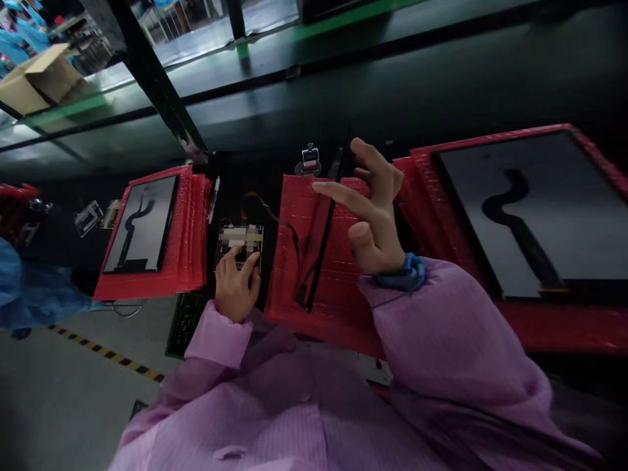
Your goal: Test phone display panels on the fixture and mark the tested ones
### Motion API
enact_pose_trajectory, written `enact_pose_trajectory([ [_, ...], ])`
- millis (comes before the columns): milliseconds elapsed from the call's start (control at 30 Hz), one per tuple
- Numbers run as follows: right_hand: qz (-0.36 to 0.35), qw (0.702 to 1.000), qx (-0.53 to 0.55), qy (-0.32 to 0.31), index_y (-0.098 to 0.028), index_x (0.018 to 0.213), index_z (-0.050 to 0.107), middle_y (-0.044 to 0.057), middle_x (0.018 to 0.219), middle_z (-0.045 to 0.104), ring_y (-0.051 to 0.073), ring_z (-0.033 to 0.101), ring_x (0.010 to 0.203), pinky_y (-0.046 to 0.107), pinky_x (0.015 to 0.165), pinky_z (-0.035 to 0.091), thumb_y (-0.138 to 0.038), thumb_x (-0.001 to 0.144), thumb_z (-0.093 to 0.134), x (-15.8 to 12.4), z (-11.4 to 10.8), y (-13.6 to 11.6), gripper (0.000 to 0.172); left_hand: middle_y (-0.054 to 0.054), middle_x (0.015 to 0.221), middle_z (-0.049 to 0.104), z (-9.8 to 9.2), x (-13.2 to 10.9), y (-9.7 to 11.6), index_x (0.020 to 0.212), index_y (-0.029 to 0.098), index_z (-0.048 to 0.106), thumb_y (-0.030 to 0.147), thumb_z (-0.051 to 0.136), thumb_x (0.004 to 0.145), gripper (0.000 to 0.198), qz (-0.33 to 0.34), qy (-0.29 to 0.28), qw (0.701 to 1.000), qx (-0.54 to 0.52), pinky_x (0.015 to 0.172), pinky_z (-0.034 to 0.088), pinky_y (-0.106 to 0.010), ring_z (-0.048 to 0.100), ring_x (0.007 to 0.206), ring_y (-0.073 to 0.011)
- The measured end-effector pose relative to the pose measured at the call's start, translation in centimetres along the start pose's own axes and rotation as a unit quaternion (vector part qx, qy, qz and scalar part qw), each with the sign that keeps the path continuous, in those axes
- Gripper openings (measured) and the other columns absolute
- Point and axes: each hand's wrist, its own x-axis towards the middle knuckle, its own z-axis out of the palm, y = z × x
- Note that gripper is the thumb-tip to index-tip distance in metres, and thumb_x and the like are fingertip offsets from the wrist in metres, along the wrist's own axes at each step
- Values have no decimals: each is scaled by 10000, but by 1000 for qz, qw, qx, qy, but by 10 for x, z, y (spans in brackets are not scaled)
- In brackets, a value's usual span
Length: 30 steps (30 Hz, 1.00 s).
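Starting up close: wearing a purple smock [275, 405], with a blue band [415, 271] round the right wrist. Got the left hand [237, 284] down on a small circuit board [239, 234] with tan tape across it, fingers bent and a bit apart, tips on the board. Can't tell if actually gripping it or just touching.

Got the right hand [375, 209] up in the air, fingers loosely spread and half curled, right by a thin dark panel [321, 248] tipped up almost edge-on. Can't tell if holding that or not, tbh. Leaning over a sheet of red wrap [350, 281], with a thin ribbon cable [287, 226] looping between panel and board.

Off to the right, seeing a big screen [583, 216] lying on more red wrap. Over on the left, seeing another screen [157, 226] on a pile of red pouches [195, 261], with a pen [214, 196] beside it. Also spotting a little metal counter [310, 159] further back on the dark desk [235, 171]. Way off at upper left, seeing an open cardboard box [49, 78] and blurry people in blue [27, 29].
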Motion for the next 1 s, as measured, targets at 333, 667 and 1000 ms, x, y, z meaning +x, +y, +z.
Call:
enact_pose_trajectory([
  [333,62,998,1,-21,-385,1341,634,-2,1631,294,383,317,1497,624,1149,381,-709,1003,178,-1,-2,-4,653,-151,1349,652,0,1,-1,1249,216,706,209,526,978,325,42,-8,999,32,970,483,-455,602,1178,-310],
  [667,235,966,73,-75,-240,1190,707,93,1083,602,235,638,976,399,762,588,-513,944,585,-10,-55,-31,387,-150,1478,597,-10,3,-8,1528,169,458,466,443,1042,570,185,-47,979,-71,1231,224,-518,501,1424,-316],
  [1000,411,900,141,-42,-302,1037,696,22,1005,667,182,636,831,333,695,562,-339,743,762,-32,-90,-36,303,-131,1492,584,-7,10,-14,1546,192,430,406,501,1033,560,243,-125,952,-135,1277,236,-549,477,1465,-280],
])
